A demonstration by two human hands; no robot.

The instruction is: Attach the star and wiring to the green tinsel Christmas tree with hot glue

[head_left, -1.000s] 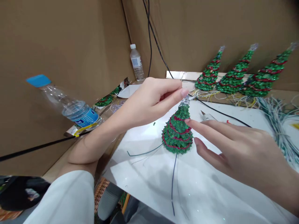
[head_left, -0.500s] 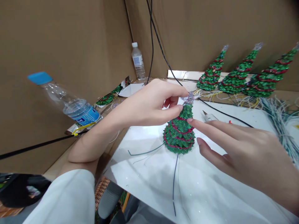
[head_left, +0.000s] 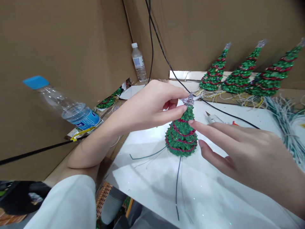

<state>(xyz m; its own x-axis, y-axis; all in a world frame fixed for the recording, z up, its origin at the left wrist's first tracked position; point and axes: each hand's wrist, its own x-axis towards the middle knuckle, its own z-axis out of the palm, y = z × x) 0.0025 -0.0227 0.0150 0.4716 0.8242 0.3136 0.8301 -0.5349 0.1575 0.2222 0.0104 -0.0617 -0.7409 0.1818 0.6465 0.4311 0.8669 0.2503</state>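
Note:
A small green glitter tree (head_left: pixel 182 136) with red trim stands upright on the white board (head_left: pixel 147 178). My left hand (head_left: pixel 157 105) pinches the tree's top, thumb and index finger at the clear star (head_left: pixel 189 99). From the right, my right hand (head_left: pixel 245 152) touches the tree's upper side with its index fingertip; its thumb is apart from that finger, near the tree's lower right side, and nothing is held. Thin wires (head_left: pixel 177 187) run out from under the base to the left and the front.
Three similar trees (head_left: pixel 240 74) stand at the back right, with a wire bundle (head_left: pixel 286 124) nearby. A glue gun (head_left: pixel 213 118) lies behind my right hand. Bottles (head_left: pixel 81 116) stand at the left and back. Black cables (head_left: pixel 164 54) hang down across the back.
The view has shifted slightly, so the scene sits a little further left. Both hands keep nearly the same places on the tree.

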